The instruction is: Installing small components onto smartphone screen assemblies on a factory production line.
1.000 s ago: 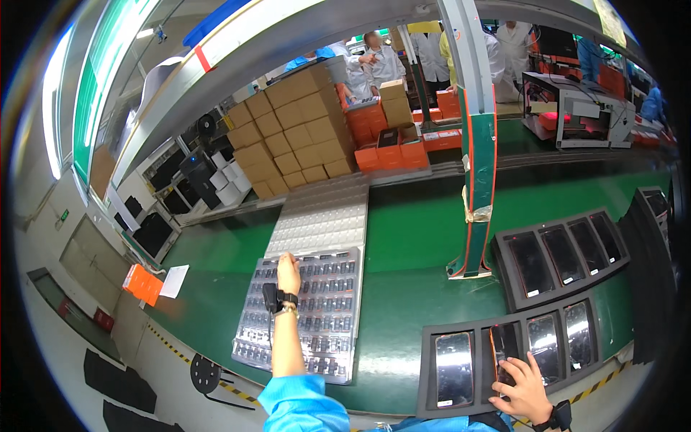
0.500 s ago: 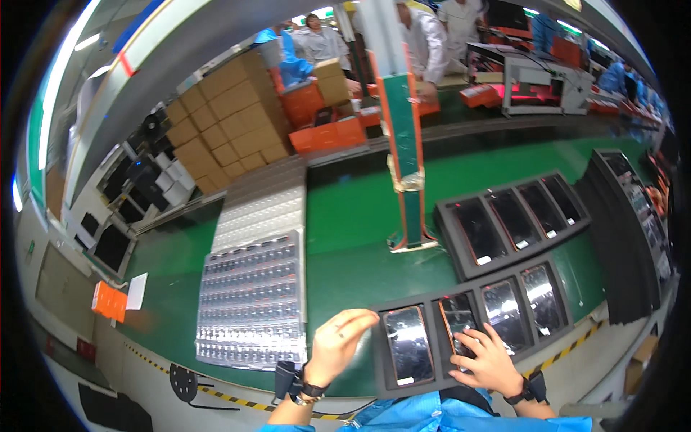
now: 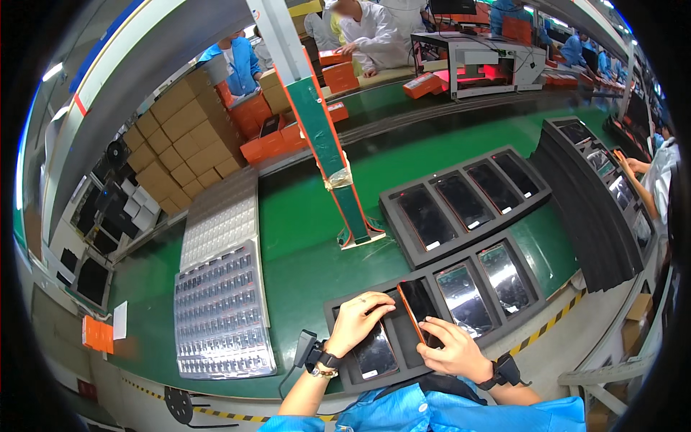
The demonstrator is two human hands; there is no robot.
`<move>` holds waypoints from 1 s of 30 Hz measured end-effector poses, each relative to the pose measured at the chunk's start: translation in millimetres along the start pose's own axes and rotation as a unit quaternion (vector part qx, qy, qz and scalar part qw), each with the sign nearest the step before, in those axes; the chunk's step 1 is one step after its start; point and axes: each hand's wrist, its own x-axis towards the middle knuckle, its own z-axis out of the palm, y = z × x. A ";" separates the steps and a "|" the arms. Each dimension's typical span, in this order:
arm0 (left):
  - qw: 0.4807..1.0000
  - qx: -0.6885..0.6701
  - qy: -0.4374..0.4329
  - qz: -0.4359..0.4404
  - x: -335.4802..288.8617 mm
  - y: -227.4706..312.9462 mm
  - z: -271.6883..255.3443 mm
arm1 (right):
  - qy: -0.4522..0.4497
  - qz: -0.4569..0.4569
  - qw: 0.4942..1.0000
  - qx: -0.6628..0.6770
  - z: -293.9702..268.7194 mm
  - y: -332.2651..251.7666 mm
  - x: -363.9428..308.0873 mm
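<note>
My right hand (image 3: 455,353) grips a smartphone (image 3: 416,299) with a dark screen and orange edges, its fingers around the lower end. The phone is tilted up out of its slot in the near black foam tray (image 3: 407,371). My left hand (image 3: 358,322) is at the phone's upper left, fingertips pressed together in a pinch. Anything between those fingertips is too small to make out. Beneath the left hand another phone (image 3: 376,354) lies in the leftmost slot, partly covered. Two more phones, one of them a glossy phone (image 3: 464,297), lie in the slots to the right.
A second foam tray (image 3: 403,241) with several phones lies behind. Clear plastic trays (image 3: 222,317) of small parts sit at the left, near stacked cartons (image 3: 187,137). A green post (image 3: 327,151) rises mid-table. At the right, a stack of black trays (image 3: 586,194) stands beside a co-worker's hand (image 3: 637,165).
My right hand has closed on the phone and raised it from its slot. My left hand has come closer to the phone's upper end. The whole view has shifted.
</note>
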 end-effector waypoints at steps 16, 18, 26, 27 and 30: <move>0.918 -0.278 -0.048 -0.278 15.4 -8.6 4.6 | 0.016 -0.002 1.000 0.006 -0.6 -0.5 0.8; 0.919 -0.271 -0.052 -0.282 18.0 -8.8 4.8 | 0.014 -0.002 1.000 0.006 -2.2 -1.5 2.1; 0.926 -0.241 -0.064 -0.282 30.7 -3.2 4.6 | 0.015 -0.005 1.000 0.007 -3.3 -2.2 4.4; 0.931 -0.215 -0.072 -0.286 32.7 -3.6 6.1 | 0.011 -0.011 1.000 0.007 -3.4 -2.0 4.9; 0.932 -0.195 -0.085 -0.294 37.8 -4.0 11.8 | 0.006 -0.011 1.000 0.003 -5.2 -2.6 5.8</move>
